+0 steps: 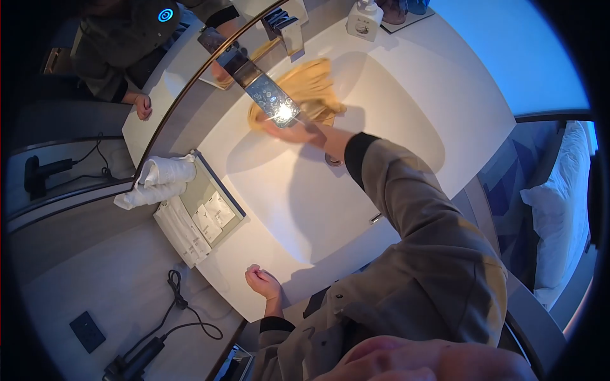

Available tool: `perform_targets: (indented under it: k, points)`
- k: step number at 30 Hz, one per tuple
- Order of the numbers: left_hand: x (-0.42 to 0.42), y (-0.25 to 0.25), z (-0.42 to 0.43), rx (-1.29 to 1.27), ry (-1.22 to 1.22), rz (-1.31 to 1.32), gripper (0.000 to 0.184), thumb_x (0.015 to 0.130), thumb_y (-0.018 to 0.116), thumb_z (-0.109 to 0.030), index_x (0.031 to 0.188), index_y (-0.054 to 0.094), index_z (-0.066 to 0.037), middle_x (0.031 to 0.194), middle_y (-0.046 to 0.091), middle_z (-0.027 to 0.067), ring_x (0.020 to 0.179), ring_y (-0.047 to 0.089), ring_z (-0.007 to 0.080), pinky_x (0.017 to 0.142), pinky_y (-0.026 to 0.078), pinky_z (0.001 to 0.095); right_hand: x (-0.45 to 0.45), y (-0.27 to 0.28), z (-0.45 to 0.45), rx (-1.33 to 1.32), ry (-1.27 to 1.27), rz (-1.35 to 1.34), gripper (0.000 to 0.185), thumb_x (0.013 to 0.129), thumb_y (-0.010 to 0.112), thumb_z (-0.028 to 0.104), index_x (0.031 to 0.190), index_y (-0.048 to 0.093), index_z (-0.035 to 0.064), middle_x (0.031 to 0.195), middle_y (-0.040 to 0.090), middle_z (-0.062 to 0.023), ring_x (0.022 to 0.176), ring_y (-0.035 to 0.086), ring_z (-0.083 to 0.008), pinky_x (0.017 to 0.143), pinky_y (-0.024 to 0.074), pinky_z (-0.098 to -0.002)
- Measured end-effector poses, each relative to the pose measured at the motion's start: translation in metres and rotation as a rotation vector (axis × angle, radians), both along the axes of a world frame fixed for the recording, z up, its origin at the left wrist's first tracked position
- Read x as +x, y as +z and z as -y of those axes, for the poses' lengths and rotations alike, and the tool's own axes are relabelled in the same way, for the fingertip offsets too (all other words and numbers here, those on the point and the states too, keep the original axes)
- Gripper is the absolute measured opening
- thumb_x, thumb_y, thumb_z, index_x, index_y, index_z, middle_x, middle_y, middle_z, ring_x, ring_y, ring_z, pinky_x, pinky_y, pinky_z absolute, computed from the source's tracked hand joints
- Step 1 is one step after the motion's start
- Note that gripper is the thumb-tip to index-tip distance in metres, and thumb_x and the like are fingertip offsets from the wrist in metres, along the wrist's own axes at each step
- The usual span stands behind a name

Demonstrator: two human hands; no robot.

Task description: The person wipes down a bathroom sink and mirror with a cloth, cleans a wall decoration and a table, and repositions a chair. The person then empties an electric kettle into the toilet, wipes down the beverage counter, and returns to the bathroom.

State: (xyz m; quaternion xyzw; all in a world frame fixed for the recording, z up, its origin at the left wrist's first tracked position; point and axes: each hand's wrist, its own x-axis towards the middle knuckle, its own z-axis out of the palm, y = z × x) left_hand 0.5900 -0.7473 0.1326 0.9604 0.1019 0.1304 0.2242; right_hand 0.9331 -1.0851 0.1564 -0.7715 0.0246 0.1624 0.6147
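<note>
Reporter: Why does the yellow cloth [309, 79] lie bunched in the washbasin [406, 120], beside the faucet [267, 94]?

Photographer: Probably so drips stay in the bowl; the right hand [290, 131] reaches under the spout at the cloth; blur leaves me unable to tell whether it grips.

Reporter: The left hand [262, 281]?

Photographer: Fingers curled together, nothing showing inside, at the counter's [244, 254] edge; perhaps bracing the lean.

Reporter: The count?

Photographer: One cloth, one faucet, one white bottle [364, 25]; two rolled towels [169, 170] at the tray's [223, 184] end, likely kept there from splashes; one hair dryer [143, 359], plus its reflection.
</note>
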Motion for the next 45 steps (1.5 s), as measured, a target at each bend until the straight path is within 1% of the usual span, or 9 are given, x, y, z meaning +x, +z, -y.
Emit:
perform_targets:
  k: [9,13,16,18,26,33,40,42,45]
  points:
    - [0.000,0.003,0.000,-0.135,0.000,0.056,0.010,0.075,0.039,0.000,0.079,0.048,0.000,0.078,0.050,0.0127,0.075,0.048,0.0281,0.070,0.039,0.0365,0.036,-0.032,0.061,0.150,-1.094,0.415,0.029,0.090,0.036,0.018,0.097,0.056,-0.0012,0.105,0.056,-0.0177,0.097,0.053,-0.0289,0.084,0.0398,-0.0373]
    - [-0.002,0.006,-0.001,-0.147,-0.056,0.043,0.013,0.075,0.033,0.003,0.080,0.046,0.001,0.079,0.048,0.0129,0.073,0.047,0.0249,0.070,0.040,0.0327,0.028,-0.021,0.069,-0.936,-0.916,0.482,0.027,0.090,0.038,0.018,0.091,0.057,-0.0011,0.094,0.059,-0.0187,0.086,0.057,-0.0294,0.076,0.0427,-0.0373]
    - [0.001,0.006,0.001,-0.241,-0.014,0.079,0.010,0.075,0.039,0.001,0.078,0.048,0.000,0.076,0.050,0.0125,0.074,0.048,0.0280,0.069,0.039,0.0361,0.025,0.006,0.073,-0.578,-0.741,0.283,0.025,0.089,0.042,0.020,0.090,0.056,-0.0014,0.084,0.059,-0.0179,0.077,0.058,-0.0310,0.068,0.0442,-0.0370]
    - [0.001,0.008,0.002,-0.222,-0.019,0.087,0.010,0.074,0.039,0.001,0.078,0.048,0.000,0.076,0.050,0.0126,0.073,0.048,0.0282,0.068,0.039,0.0367,0.033,0.029,0.071,0.716,-1.008,0.400,0.029,0.091,0.039,0.024,0.094,0.054,-0.0013,0.090,0.058,-0.0149,0.081,0.057,-0.0311,0.070,0.0448,-0.0377]
    - [0.001,0.004,0.001,-0.160,-0.015,0.081,0.010,0.073,0.038,0.000,0.077,0.047,0.000,0.076,0.050,0.0127,0.072,0.047,0.0283,0.067,0.038,0.0375,0.070,0.031,0.031,-0.658,-0.603,1.133,0.046,0.084,0.044,0.016,0.125,0.030,0.0012,0.122,0.035,-0.0245,0.114,0.035,-0.0369,0.097,0.0288,-0.0386]
    - [0.001,0.004,0.004,-0.112,-0.003,0.071,0.009,0.073,0.037,0.000,0.077,0.045,0.000,0.077,0.049,0.0129,0.073,0.047,0.0284,0.068,0.039,0.0378,0.018,-0.023,0.043,-0.455,-0.410,0.612,0.032,0.081,0.046,0.006,0.113,0.046,0.0024,0.116,0.044,-0.0209,0.107,0.044,-0.0380,0.088,0.0373,-0.0406]
    - [-0.001,0.006,0.004,-0.098,-0.019,0.045,0.010,0.072,0.036,0.001,0.078,0.044,0.000,0.078,0.047,0.0133,0.073,0.046,0.0285,0.069,0.039,0.0370,0.049,-0.004,0.050,0.069,-0.451,0.581,0.042,0.081,0.047,0.004,0.123,0.040,0.0035,0.127,0.038,-0.0196,0.119,0.036,-0.0343,0.099,0.0317,-0.0361]
    - [0.001,0.003,0.004,-0.113,0.014,0.057,0.009,0.072,0.035,0.001,0.077,0.043,0.000,0.078,0.046,0.0134,0.073,0.046,0.0284,0.069,0.039,0.0368,0.059,0.001,0.055,-0.643,-0.419,1.226,0.047,0.078,0.044,0.001,0.124,0.040,0.0061,0.128,0.037,-0.0185,0.122,0.033,-0.0329,0.098,0.0326,-0.0327]
    - [0.002,0.009,0.009,-0.108,0.010,0.052,0.009,0.073,0.035,0.001,0.077,0.043,0.000,0.078,0.046,0.0134,0.073,0.046,0.0282,0.069,0.039,0.0367,0.020,0.003,0.077,-0.211,-0.424,0.879,0.041,0.081,0.043,0.000,0.122,0.043,0.0036,0.130,0.037,-0.0180,0.123,0.032,-0.0334,0.102,0.0286,-0.0344]
